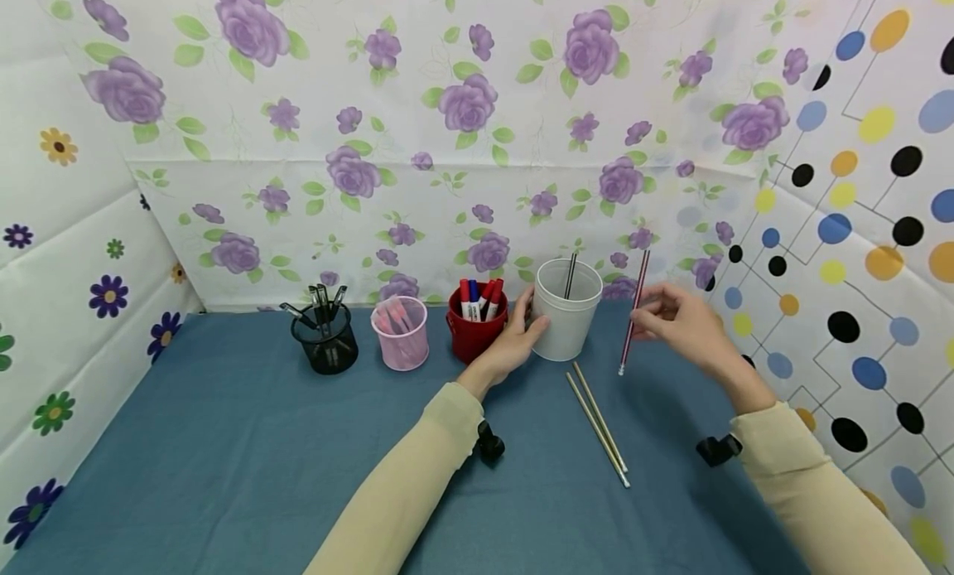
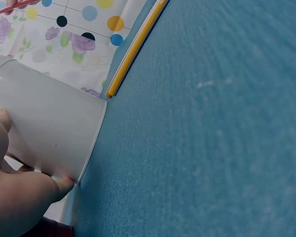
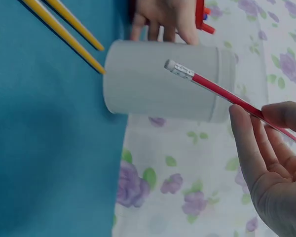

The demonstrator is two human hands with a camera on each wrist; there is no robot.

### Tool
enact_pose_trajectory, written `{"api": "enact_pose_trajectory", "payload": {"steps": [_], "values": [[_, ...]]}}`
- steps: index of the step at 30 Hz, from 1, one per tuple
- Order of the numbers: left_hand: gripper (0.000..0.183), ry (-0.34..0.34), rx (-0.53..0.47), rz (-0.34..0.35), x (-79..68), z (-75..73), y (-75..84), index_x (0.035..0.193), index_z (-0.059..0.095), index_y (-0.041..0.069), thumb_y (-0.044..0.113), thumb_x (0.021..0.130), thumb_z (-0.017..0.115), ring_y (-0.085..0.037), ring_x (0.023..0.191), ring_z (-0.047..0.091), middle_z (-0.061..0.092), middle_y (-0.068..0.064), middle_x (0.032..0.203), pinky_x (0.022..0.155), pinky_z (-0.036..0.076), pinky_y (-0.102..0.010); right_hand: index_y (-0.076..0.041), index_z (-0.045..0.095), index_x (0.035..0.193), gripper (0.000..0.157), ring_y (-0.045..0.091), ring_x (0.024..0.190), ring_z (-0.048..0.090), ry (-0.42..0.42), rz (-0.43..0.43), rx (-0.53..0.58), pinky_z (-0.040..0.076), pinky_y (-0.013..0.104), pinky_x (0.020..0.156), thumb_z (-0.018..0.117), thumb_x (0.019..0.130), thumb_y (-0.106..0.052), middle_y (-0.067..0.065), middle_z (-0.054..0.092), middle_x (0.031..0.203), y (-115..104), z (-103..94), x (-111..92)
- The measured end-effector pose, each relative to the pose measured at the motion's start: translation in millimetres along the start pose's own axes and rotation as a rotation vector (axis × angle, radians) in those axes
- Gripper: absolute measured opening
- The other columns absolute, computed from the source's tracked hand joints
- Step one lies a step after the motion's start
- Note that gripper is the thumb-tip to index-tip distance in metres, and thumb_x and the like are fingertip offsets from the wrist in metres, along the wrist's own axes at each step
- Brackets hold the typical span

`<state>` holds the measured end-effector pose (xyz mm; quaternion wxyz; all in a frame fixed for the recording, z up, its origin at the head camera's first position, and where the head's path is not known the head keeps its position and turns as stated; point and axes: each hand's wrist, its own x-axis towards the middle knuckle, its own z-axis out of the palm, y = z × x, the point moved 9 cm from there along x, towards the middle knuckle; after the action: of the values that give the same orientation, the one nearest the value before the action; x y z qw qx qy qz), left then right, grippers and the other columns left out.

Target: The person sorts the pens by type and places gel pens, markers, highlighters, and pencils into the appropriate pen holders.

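Observation:
My left hand (image 1: 510,345) grips a white bucket (image 1: 564,326) from its left side, thumb at the front and fingers round the back. Dark slim sticks that look like pencils (image 1: 570,277) stand in the bucket. To the right of it, my right hand (image 1: 681,326) pinches a red pencil (image 3: 212,86) between thumb and fingertips. That pencil is held nearly upright in the air, its white eraser end pointing down. Two yellow pencils (image 1: 596,426) lie side by side on the table in front of the bucket. In the left wrist view, the bucket (image 2: 44,113) stands with its base on the cloth.
Left of the bucket stands a red cup (image 1: 473,335) of markers. Farther left are a pink mesh cup (image 1: 402,351) with pink items and a black mesh cup (image 1: 331,355) holding dark-handled brushes. A blue cloth (image 1: 224,459) covers the table; patterned sheets (image 1: 417,86) hang behind and beside it.

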<state>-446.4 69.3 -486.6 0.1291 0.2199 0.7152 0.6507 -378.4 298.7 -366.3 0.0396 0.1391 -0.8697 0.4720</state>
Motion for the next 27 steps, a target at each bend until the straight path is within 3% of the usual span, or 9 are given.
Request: {"api": "enact_pose_trajectory", "payload": {"steps": [5,17,27], "values": [[0.074,-0.006,0.002,0.016,-1.3,-0.5,3.3,0.172,-0.003,0.027,0.038,0.116,0.044,-0.025,0.165,0.006,0.004,-0.003,0.179,0.132,0.017,-0.051,-0.001,0.064,0.129,0.033,0.016,0.083,0.078,0.085,-0.03,-0.063,0.064,0.027,0.072,0.072,0.104,-0.022,0.02,0.075,0.109,-14,-16.0,11],[0.073,-0.002,0.007,0.019,-2.6,0.5,4.4,0.172,-0.002,0.029,0.036,0.116,0.043,-0.026,0.165,0.007,0.004,-0.004,0.179,0.131,0.019,-0.052,-0.001,0.063,0.132,0.034,0.011,0.083,0.076,0.164,-0.074,-0.117,0.062,0.021,0.072,0.069,0.105,-0.02,0.02,0.074,0.111,-41,-39.2,38],[0.074,0.0,0.009,0.02,0.4,0.3,0.4,0.172,-0.003,0.029,0.038,0.115,0.044,-0.025,0.165,0.006,0.004,-0.002,0.178,0.131,0.018,-0.051,-0.007,0.064,0.132,0.037,0.013,0.084,0.077,0.211,-0.119,-0.168,0.059,0.015,0.075,0.069,0.105,-0.031,0.013,0.073,0.109,-70,-42.3,63]]}}
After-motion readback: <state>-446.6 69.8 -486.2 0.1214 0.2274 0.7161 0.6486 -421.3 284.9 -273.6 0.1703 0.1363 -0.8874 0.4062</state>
